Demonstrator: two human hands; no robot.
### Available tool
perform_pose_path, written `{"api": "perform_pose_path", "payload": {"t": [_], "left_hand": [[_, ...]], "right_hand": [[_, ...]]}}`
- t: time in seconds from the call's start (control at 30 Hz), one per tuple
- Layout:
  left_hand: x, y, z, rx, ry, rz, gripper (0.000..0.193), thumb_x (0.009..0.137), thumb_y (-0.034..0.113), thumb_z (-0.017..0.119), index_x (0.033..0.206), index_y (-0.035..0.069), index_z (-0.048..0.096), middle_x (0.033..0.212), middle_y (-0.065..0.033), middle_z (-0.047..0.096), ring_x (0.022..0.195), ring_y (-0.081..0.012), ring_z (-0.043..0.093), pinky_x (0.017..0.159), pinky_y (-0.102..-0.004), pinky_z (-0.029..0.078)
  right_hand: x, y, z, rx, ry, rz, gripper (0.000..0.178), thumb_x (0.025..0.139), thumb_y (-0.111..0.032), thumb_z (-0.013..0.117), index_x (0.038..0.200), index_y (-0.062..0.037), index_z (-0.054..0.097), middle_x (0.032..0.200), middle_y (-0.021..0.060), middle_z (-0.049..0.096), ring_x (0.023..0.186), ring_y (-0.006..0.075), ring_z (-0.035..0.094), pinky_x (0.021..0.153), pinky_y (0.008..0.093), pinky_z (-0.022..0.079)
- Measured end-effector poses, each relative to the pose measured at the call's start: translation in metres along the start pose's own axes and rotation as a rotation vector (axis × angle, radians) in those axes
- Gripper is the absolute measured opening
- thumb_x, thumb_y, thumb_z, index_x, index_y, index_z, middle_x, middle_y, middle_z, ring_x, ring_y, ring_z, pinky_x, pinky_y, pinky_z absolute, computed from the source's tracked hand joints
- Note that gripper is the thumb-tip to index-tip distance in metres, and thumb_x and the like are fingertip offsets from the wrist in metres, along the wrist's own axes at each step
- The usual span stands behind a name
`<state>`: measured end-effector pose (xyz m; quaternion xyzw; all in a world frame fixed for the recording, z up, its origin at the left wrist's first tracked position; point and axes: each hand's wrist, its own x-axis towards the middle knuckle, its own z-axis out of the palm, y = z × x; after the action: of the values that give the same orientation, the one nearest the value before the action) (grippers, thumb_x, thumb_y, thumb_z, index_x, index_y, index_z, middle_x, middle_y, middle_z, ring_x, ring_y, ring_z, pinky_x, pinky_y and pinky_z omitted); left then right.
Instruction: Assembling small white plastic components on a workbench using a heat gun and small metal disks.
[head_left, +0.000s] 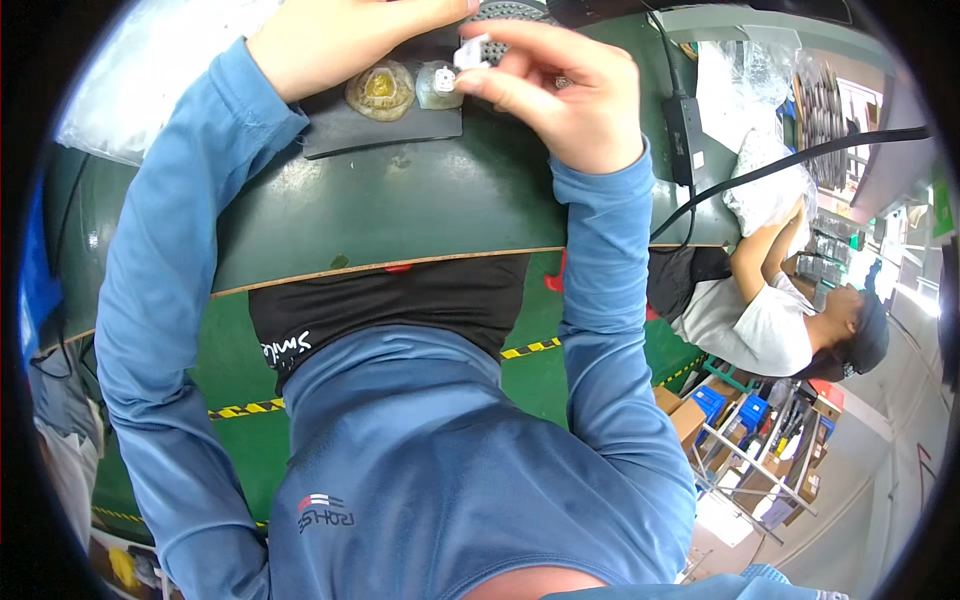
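Note:
My right hand (pixel 570 85) pinches a small white plastic part (pixel 474 52) between thumb and fingertips, above the green table. Just below and left of it, a pale translucent block (pixel 432 97) carries another small white piece (pixel 444 79). Beside that block sits a rounded, yellowish, resin-like holder (pixel 381 106) with a yellow hollow in its middle. Both rest on a dark flat plate (pixel 385 138). My left hand (pixel 345 40) reaches over the plate's far side. Its fingers run out at the upper edge, so whether they hold anything is hidden.
Clear plastic bags (pixel 150 85) lie on the green table (pixel 400 205) at left. To the right are a black power adapter (pixel 684 140) and a dark cable (pixel 800 155). A grey perforated disc (pixel 508 12) shows behind my hands. Another person (pixel 750 320) sits at right, near a shelf rack (pixel 750 460).

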<state>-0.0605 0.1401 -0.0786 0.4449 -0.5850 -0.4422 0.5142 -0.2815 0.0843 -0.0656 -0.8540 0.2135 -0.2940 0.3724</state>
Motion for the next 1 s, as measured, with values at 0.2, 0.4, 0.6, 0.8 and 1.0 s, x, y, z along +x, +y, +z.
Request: {"api": "perform_pose_path", "payload": {"t": [0.2, 0.4, 0.6, 0.8, 1.0], "left_hand": [[-0.008, 0.035, -0.008, 0.375, -0.293, 0.157, 0.017, 0.089, 0.010, 0.074, 0.101, -0.002, 0.071, 0.089, -0.0068, 0.068, 0.082, -0.0138, 0.064, 0.074, -0.0285, 0.052], [-0.017, 0.037, 0.007, 0.809, -0.288, 0.385, 0.017, 0.086, 0.006, 0.073, 0.099, -0.002, 0.066, 0.093, -0.0121, 0.062, 0.086, -0.0249, 0.063, 0.077, -0.0348, 0.051], [-0.031, 0.001, 0.017, 0.752, -0.079, 0.478, 0.034, 0.084, 0.002, 0.076, 0.113, -0.002, 0.059, 0.103, -0.0132, 0.056, 0.090, -0.0259, 0.059, 0.084, -0.0376, 0.051], [-0.018, 0.009, 0.007, 0.618, -0.292, 0.085, 0.023, 0.086, 0.002, 0.073, 0.100, 0.000, 0.054, 0.094, -0.0083, 0.053, 0.086, -0.0191, 0.055, 0.074, -0.0322, 0.047], [-0.015, 0.024, 0.009, 0.285, -0.187, -0.289, 0.019, 0.092, 0.006, 0.070, 0.087, 0.005, 0.052, 0.075, 0.0028, 0.050, 0.069, -0.0065, 0.046, 0.065, -0.0263, 0.042]], "right_hand": [[0.002, -0.012, -0.010, 0.122, 0.136, 0.074, 0.033, 0.082, 0.006, 0.082, 0.113, 0.0085, 0.072, 0.069, -0.0002, 0.063, 0.061, 0.0029, 0.054, 0.054, 0.0194, 0.043], [0.003, -0.006, -0.006, 0.067, 0.179, 0.004, 0.034, 0.081, 0.003, 0.083, 0.113, 0.0062, 0.072, 0.066, -0.0012, 0.059, 0.057, 0.0030, 0.049, 0.052, 0.0211, 0.040], [0.005, -0.011, -0.009, -0.124, 0.147, -0.099, 0.032, 0.080, -0.004, 0.086, 0.109, 0.0021, 0.074, 0.064, -0.0014, 0.055, 0.056, 0.0043, 0.046, 0.051, 0.0217, 0.038], [-0.002, -0.019, -0.005, 0.547, 0.241, 0.110, 0.025, 0.089, 0.004, 0.073, 0.113, 0.0075, 0.065, 0.080, 0.0052, 0.067, 0.063, 0.0061, 0.058, 0.055, 0.0187, 0.045], [0.006, -0.030, -0.011, 0.561, 0.223, 0.324, 0.012, 0.097, -0.002, 0.061, 0.106, 0.0061, 0.063, 0.080, 0.0095, 0.069, 0.060, 0.0080, 0.060, 0.052, 0.0199, 0.046]]}}
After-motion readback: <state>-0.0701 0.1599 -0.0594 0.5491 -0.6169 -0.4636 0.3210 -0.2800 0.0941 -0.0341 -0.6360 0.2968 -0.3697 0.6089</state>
